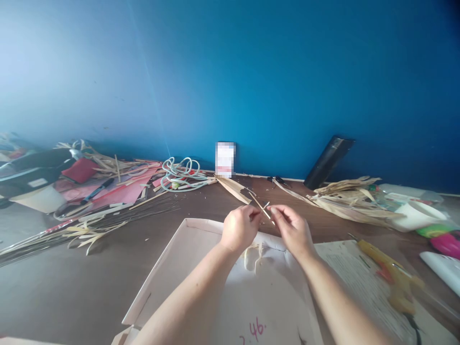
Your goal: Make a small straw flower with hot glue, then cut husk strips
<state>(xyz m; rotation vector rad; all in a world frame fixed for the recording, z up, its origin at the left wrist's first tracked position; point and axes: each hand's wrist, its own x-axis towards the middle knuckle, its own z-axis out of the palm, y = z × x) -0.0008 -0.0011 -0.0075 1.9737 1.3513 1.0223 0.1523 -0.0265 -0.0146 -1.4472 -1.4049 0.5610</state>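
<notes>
My left hand (239, 229) and my right hand (293, 232) meet above the far edge of a shallow white cardboard box (161, 268). Both have fingertips pinched together. A short, thin pale strip (266, 206) spans the gap between them; it looks gripped at the left fingertips and touches or nearly touches the right ones. Behind it, a thin brown stick (256, 200) crosses at a slant, and I cannot tell whether it is held or lies on the table. Below my hands, several small curled pale strips (258, 258) lie in the box, which bears red handwritten numbers.
A phone (225, 159) leans on the blue wall, near a coiled pale cable (179, 175) and a dry husk piece (233, 189). Left are pink paper (125, 191) and thin wires (89, 230). Right are dry husks (354, 203), a black tube (327, 162), a white cup (419, 214) and a yellow glue gun (386, 268).
</notes>
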